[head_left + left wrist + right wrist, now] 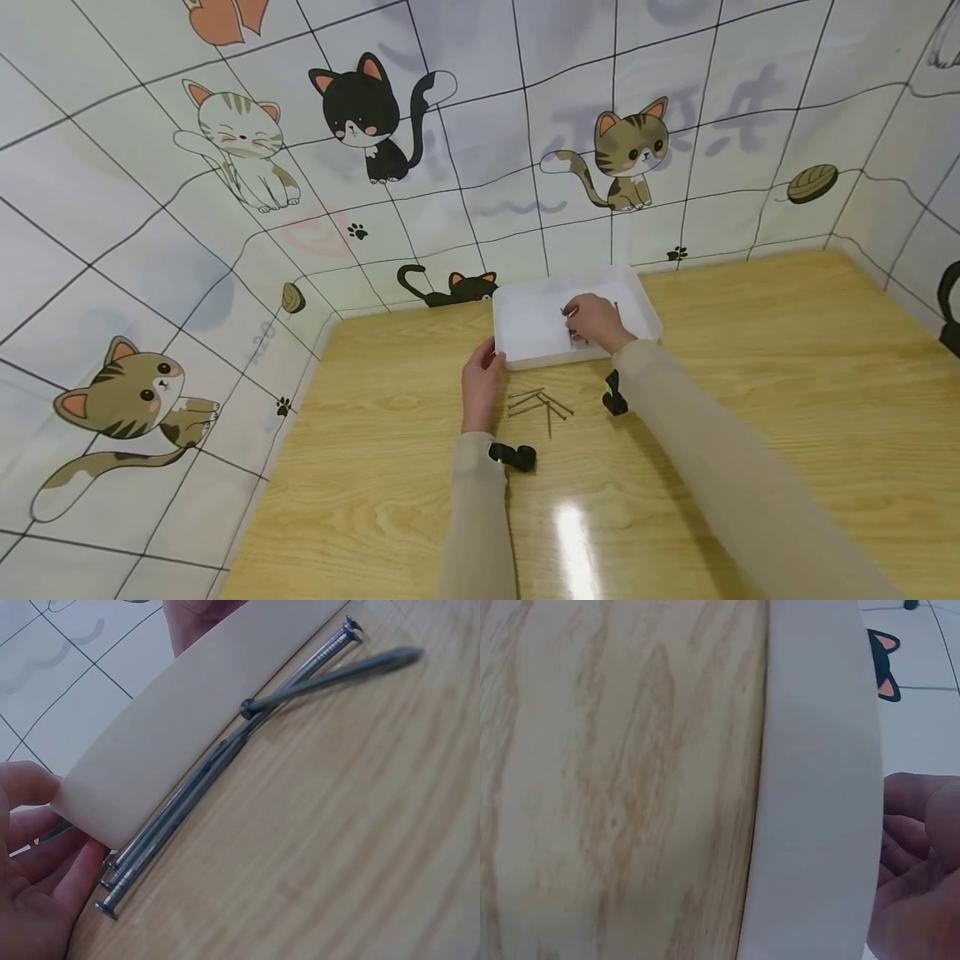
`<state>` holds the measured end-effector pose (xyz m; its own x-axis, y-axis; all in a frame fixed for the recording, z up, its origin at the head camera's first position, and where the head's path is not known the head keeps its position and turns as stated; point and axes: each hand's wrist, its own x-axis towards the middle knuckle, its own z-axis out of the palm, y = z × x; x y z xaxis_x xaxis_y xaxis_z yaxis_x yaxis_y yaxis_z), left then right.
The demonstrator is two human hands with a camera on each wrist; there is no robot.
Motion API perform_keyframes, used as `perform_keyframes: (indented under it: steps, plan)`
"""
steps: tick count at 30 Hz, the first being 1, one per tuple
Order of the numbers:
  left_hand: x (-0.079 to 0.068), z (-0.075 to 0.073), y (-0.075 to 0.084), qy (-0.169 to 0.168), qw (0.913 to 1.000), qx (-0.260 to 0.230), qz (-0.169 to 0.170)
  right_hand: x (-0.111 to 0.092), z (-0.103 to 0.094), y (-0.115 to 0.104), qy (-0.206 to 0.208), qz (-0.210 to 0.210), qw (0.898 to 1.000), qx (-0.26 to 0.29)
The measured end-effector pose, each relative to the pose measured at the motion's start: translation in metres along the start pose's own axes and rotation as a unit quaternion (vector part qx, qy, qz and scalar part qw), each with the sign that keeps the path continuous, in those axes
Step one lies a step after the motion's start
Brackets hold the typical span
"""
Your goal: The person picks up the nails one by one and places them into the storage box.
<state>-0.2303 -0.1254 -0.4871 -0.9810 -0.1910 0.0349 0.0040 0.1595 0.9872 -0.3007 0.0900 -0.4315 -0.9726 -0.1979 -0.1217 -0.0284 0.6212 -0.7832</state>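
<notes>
My left hand (482, 383) grips the front left corner of a shallow white tray (525, 362); in the left wrist view its fingers (64, 881) curl about that corner. Over the tray, my right hand (596, 321) reaches down with curled fingers and pinches dark metal nails (572, 335). The tray wall hides most of that grip in the right wrist view, where only part of the hand (919, 870) shows. Several long nails (537, 402) lie loosely crossed on the table in front of the tray, close to my left hand.
The wood-grain table (375, 467) meets a wall covering (480, 225) with a grid and cartoon cats. The tray stands near this back wall. Another nail (617, 307) shows inside the tray, right of my right hand.
</notes>
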Motion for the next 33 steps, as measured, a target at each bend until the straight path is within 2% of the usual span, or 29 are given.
perform_keyframes:
  steps: [4,12,21,26,33]
  plan:
    - [-0.001,0.001,-0.002,0.001,1.0000,-0.004,0.008,0.002,0.004,-0.001,0.003,-0.004,0.997,-0.082]
    - [0.001,0.002,-0.002,0.008,0.9999,0.001,0.008,0.001,0.009,-0.002,0.018,-0.038,0.986,-0.161]
    - [0.000,0.002,-0.002,0.009,0.9999,0.011,-0.001,0.002,0.016,-0.002,0.041,-0.069,0.979,-0.186]
    - [0.000,0.002,-0.002,0.006,0.9997,0.020,0.007,0.004,0.018,0.001,0.042,-0.082,0.977,-0.190]
    - [0.001,0.001,-0.004,0.005,0.9998,0.017,0.007,0.003,0.017,0.000,0.040,-0.083,0.978,-0.187]
